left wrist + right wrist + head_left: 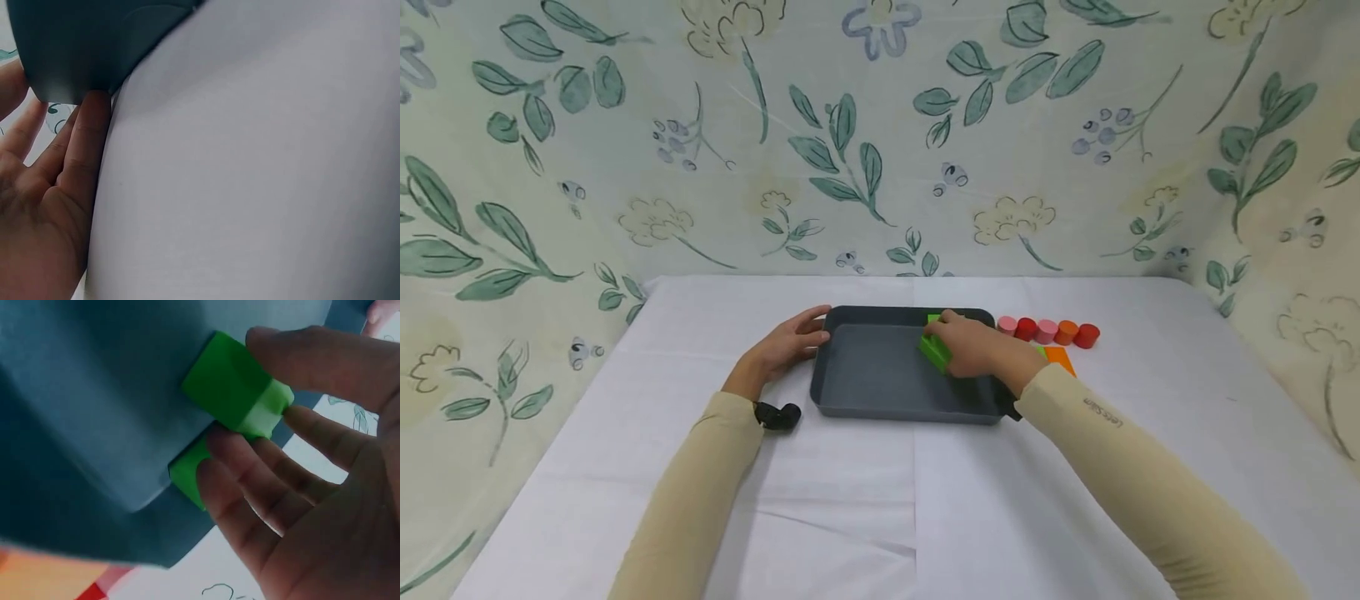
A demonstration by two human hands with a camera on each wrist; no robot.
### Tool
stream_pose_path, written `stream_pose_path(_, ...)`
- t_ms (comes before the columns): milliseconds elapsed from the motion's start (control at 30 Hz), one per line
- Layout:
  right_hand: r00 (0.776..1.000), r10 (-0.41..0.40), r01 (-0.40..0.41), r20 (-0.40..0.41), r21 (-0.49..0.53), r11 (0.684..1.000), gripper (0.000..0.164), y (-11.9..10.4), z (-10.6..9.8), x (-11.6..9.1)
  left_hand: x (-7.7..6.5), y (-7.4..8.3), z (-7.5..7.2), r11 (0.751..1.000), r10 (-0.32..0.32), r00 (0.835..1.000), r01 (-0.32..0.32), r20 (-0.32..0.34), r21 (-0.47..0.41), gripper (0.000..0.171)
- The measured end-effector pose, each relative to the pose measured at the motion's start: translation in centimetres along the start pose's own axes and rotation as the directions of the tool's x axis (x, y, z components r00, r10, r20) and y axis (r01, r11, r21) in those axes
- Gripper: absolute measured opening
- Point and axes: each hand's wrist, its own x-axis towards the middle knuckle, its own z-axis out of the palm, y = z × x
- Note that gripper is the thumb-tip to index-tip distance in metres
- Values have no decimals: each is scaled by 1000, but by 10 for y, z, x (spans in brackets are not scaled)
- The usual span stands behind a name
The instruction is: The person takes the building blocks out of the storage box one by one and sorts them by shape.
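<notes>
A dark grey tray lies on a white-covered table. My left hand rests at its left side, and in the left wrist view the extended fingers touch the tray's outer wall. Inside the right part of the tray, my right hand holds a green block between thumb and fingers. A second green block sits right beside it, partly covered by the fingertips; it lies toward the back wall of the tray.
Several small cylinders in pink, red and orange stand in a row to the tray's right. Nearer, an orange piece with a green one beside it is partly hidden by the right forearm. A floral cloth hangs behind the table.
</notes>
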Motion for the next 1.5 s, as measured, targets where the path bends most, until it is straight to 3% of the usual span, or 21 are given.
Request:
stream_pose_path(433,996,38,-41,76,37,998,78,-2,8,6,5,-4,2,1000,-5,1000,5,4,19,64)
stream_pose_path(633,999,-50,50,3,41,998,68,-1,8,7,5,-3,0,1000,-11,1000,11,4,1,64)
stream_pose_path(867,986,-133,139,-98,61,988,66,-2,6,8,3,-2,0,1000,-18,1000,18,-8,2,65)
stream_pose_path(1167,982,-134,144,-131,71,987,69,0,-2,3,3,-2,-2,1000,-6,1000,6,-13,1,64)
stream_pose_path(1500,967,-118,143,-225,98,985,70,20,-24,-36,6,-3,-1,1000,-14,1000,14,-16,-6,64)
